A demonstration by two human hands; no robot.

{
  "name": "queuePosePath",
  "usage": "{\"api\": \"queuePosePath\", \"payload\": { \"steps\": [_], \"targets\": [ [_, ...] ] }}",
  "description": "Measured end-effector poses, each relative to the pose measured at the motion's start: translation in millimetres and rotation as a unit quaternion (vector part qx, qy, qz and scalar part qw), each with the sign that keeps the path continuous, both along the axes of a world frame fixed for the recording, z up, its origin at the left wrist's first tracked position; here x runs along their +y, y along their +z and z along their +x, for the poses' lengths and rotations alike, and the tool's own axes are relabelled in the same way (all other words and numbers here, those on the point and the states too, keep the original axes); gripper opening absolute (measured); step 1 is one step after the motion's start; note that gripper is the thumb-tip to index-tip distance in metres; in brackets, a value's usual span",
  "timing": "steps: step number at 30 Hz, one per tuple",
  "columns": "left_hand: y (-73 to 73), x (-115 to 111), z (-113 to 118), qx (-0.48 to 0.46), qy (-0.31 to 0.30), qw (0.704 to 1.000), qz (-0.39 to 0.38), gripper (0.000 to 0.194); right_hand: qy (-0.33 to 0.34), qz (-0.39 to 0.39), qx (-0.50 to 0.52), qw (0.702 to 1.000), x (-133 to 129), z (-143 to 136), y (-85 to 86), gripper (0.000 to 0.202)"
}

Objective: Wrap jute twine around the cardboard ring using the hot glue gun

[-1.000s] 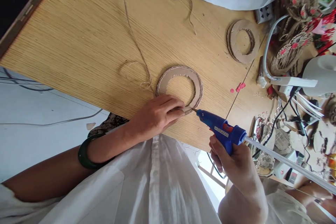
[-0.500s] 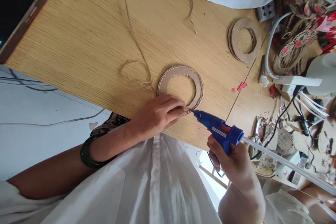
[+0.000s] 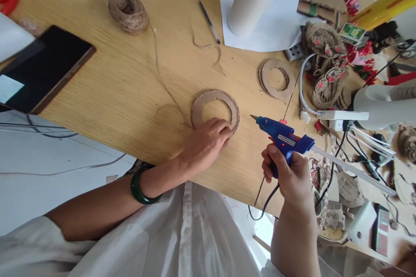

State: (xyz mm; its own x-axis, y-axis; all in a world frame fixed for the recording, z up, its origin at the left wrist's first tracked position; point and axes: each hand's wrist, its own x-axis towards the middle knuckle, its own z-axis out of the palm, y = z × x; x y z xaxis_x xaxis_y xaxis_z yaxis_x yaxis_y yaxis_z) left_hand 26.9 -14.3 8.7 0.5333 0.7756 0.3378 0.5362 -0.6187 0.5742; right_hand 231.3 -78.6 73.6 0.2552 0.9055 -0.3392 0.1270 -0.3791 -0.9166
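My left hand, fingers closed, pinches the near edge of a cardboard ring that lies on the table. Twine runs around the ring's outer rim, and my fingers cover its front part. In my right hand is a blue glue gun with a long clear glue stick sticking out of its back. Its nozzle points left, a little apart from the ring. A strand of twine leads from beside the ring to a twine ball farther back.
Stacked cardboard rings lie to the right. A white bottle stands on paper, with a pen nearby. A dark tablet sits at left. Cables, a power strip and twine pieces crowd the right side.
The glue gun has moved right, its nozzle away from the ring. My left hand stays on the ring. The view has tilted up, bringing in the twine ball and more of the far table.
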Motion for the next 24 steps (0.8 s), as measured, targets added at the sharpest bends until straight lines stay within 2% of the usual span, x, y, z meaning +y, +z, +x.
{"api": "queuePosePath", "payload": {
  "steps": [3,6,10,14,18,24],
  "targets": [
    [2.0,8.2,14.1,-0.018,0.036,0.999,-0.023,0.012,-0.005,0.014,0.018,1.0,17.5,5.7,-5.3,0.037],
    [7.4,17.6,11.9,-0.059,0.048,0.997,-0.029,0.025,0.009,0.018,0.067,0.998,34.0,13.6,-11.4,0.038],
    [16.1,31.9,-15.2,-0.09,0.07,0.993,0.017,0.024,0.055,0.026,0.119,0.991,46.0,23.9,-24.9,0.036],
    [19.1,34.1,-46.1,-0.065,0.112,0.99,0.062,0.022,0.064,0.065,0.127,0.988,44.4,25.4,-42.8,0.037],
    [12.9,23.8,-62.8,-0.039,0.141,0.987,0.073,0.029,0.089,0.111,0.127,0.982,41.5,22.1,-55.0,0.033],
    [-3.0,14.3,-79.1,0.003,0.177,0.982,0.063,0.041,0.1,0.157,0.124,0.975,39.8,25.3,-63.9,0.025]
  ]
}}
